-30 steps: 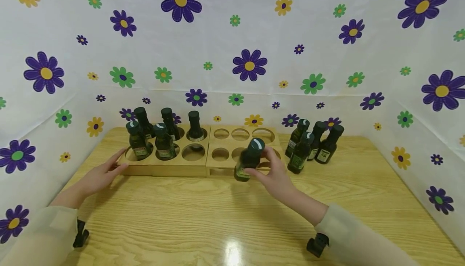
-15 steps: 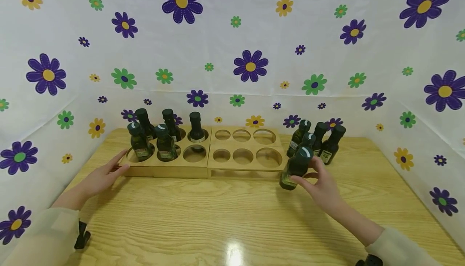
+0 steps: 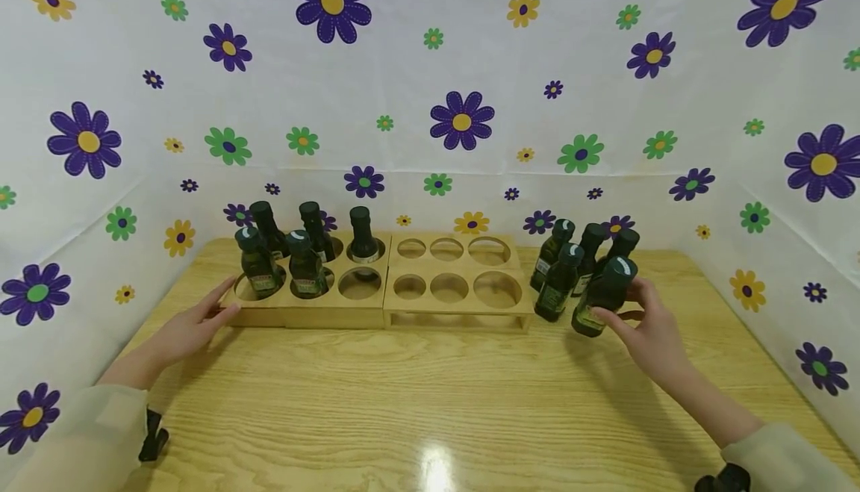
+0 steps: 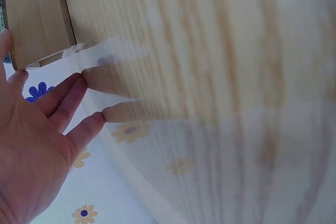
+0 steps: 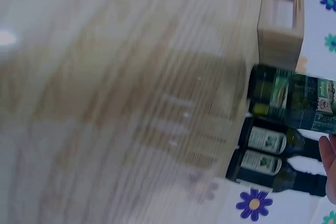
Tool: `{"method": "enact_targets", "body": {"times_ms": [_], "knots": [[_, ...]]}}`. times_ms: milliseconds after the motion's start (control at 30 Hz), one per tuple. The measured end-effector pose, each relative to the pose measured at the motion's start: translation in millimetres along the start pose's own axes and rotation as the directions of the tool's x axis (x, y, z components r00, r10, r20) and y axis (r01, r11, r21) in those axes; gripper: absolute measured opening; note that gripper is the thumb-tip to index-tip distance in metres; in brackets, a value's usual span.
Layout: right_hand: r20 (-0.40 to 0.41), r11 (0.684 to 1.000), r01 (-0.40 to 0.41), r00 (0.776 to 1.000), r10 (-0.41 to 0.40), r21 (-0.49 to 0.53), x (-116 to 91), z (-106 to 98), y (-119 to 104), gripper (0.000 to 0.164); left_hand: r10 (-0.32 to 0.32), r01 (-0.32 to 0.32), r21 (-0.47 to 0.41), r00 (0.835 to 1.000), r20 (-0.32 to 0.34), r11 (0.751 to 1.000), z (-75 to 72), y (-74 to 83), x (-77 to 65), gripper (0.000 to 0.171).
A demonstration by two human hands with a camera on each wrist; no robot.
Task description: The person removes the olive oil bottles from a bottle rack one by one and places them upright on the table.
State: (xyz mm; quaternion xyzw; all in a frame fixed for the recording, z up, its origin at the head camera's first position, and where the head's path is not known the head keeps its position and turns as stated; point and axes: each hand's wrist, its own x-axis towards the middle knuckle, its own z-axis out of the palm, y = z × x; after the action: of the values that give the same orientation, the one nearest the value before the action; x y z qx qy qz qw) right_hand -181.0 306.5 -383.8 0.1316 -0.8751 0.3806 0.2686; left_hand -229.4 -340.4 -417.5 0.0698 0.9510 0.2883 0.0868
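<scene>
My right hand [image 3: 653, 335] pinches a small dark green glass bottle [image 3: 600, 299] with a dark cap, slightly tilted, in front of a cluster at the table's right. Beside it stand a round-shouldered bottle [image 3: 558, 283] and several darker ones [image 3: 591, 247] behind. In the right wrist view only some fingers [image 5: 331, 171] show at the edge. My left hand [image 3: 184, 335] rests at the left end of a wooden bottle rack [image 3: 336, 318], touching its front corner. Its fingers [image 4: 63, 100] look extended in the left wrist view, tips on the table.
Several bottles [image 3: 305, 272] stand in the left rack's holes, whose front right hole holds none. A second wooden rack [image 3: 457, 313] adjoins on the right, with bottle-free holes of differing sizes. A flowered white cloth [image 3: 403, 66] walls the wooden table [image 3: 403, 402] at back and sides.
My right hand has carried the bottle rightward from in front of the right rack to the front of the bottle cluster. My left hand has stayed at the left rack's corner.
</scene>
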Motion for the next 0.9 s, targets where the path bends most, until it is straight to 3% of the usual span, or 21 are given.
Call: {"method": "enact_targets", "body": {"times_ms": [200,400,900], "knots": [[0.020,0.995,-0.069,0.997,0.070,-0.066,8.7,-4.8,13.3,0.049,0.002,-0.002,0.002,1.000,-0.006,1.000,1.2,-2.0,-0.9,0.073],[0.057,0.988,-0.140,0.988,0.143,-0.063,15.8,-0.8,25.8,0.052,0.013,-0.013,-0.001,1.000,-0.009,1.000,0.8,-2.3,-1.6,0.073],[0.139,0.973,-0.201,0.966,0.216,-0.116,26.3,11.2,39.2,0.059,-0.006,0.006,-0.003,1.000,-0.006,1.000,0.7,4.0,-3.6,0.073]]}}
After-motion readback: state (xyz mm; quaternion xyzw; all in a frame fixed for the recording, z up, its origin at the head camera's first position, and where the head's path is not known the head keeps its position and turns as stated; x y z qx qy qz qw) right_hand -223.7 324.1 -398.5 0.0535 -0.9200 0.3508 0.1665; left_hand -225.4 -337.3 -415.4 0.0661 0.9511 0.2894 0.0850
